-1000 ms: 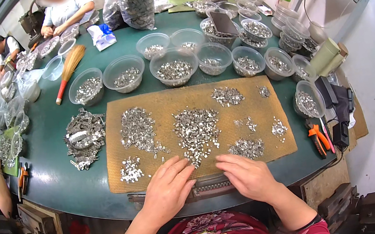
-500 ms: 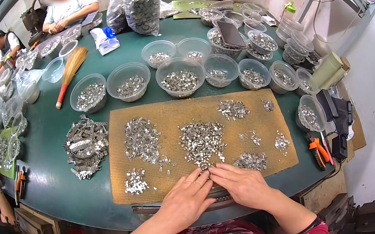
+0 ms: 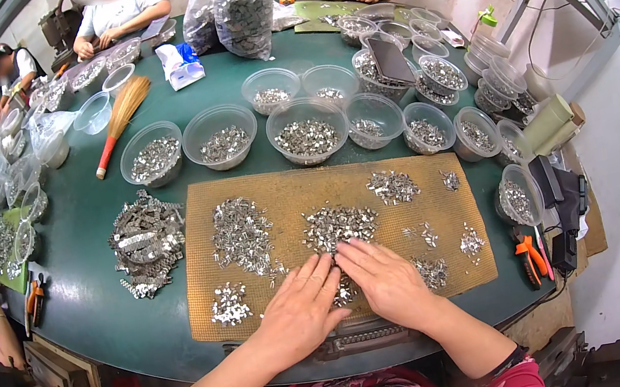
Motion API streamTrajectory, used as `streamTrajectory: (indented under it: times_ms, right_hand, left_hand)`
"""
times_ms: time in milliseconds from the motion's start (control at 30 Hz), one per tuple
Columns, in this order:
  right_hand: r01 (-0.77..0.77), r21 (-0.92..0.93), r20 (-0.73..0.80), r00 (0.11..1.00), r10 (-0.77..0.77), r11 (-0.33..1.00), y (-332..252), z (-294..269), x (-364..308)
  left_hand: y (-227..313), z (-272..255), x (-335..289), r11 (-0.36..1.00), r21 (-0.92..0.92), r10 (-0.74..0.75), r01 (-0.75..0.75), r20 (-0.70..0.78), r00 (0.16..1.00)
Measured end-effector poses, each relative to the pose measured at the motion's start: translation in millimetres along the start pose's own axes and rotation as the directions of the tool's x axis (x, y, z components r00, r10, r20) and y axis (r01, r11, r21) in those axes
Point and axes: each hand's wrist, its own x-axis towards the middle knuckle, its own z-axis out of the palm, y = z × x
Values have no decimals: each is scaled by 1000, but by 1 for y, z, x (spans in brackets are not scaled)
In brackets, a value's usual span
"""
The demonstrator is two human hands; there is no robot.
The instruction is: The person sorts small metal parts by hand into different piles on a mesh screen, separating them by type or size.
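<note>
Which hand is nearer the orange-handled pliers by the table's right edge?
Right. The right hand is over the near part of the brown mat, left of the pliers; the left hand is farther left, beyond the right hand.

Metal pieces (image 3: 340, 227) on mat (image 3: 286, 197), bowls (image 3: 312, 158) behind

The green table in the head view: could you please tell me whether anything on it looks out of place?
Yes: a dark, phone-like slab lies tilted on a plastic bowl of metal pieces, toward the back right of the green table; it looks odd perched there rather than flat.
</note>
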Motion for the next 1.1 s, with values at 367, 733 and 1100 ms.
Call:
streamTrajectory:
  times_ms: [367,733,1100]
  right_hand:
    - [-40,101,48,998,35,994,-26,-22,-51]
    - [-70,256,8,997,71,964,-13,-46,-65]
    - [-270,-93,-170,953,252,958,9,-12,-36]
  left_hand:
    - [18,0,-18,976,-182,140,-122,93,986]
    - [22,-2,-23,942,-273,219,-195,60,974]
    - [18,-5,18,970,-151,168,-189,-137,976]
